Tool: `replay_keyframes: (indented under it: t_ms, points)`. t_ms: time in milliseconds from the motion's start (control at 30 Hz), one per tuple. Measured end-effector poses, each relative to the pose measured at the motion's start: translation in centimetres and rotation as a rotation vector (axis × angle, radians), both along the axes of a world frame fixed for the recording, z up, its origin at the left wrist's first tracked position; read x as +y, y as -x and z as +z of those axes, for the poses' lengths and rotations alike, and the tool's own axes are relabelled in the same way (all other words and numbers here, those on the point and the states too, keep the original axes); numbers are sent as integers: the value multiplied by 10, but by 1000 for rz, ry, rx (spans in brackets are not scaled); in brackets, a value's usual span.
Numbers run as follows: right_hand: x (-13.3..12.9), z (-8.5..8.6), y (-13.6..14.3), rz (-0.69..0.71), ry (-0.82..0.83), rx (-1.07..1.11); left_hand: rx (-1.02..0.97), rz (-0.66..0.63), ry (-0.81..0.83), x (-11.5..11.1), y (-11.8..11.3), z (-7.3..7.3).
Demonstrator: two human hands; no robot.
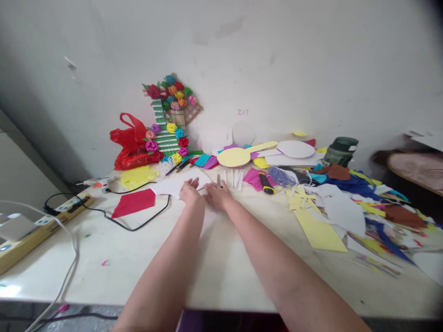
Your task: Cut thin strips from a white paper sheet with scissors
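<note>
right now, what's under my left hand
White paper shows just beyond and to the left of your left hand; whatever lies directly beneath the hand is covered, so I can't tell.

- Clock centre: the left hand (190,190), fingers curled at the edge of a white paper sheet (169,185), and the right hand (218,194), palm down, close beside it on the surface (228,267)
- 9 o'clock: red paper (133,203)
- 10 o'clock: red plastic bag (129,143)
- 11 o'clock: flower-decked green stand (167,142)
- 1 o'clock: yellow paddle-shaped cutout (232,157)
- 3 o'clock: black-and-yellow utility knife (266,183); farther out, paper scraps (342,207)
</note>
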State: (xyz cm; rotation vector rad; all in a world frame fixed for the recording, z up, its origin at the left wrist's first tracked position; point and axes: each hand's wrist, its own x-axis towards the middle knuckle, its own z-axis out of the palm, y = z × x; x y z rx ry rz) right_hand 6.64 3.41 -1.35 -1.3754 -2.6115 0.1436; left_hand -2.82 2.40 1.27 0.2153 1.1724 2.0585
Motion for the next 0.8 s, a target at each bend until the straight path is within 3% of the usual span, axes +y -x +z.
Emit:
replay_keyframes:
  t_ms: [133,267,400,633,800]
  points:
    - [1,0,1,-14,24,49,21,73,-58,4,3,-4]
    - [0,-1,0,-21,19,76,47,170,50,5,4,-6]
    - [-1,-1,1,-15,-34,69,215,225,88,2,10,-6]
    - [14,4,18,-191,9,46,424,295,269,8,31,-17]
    - [17,1,25,-229,3,18,562,346,282,14,41,-25]
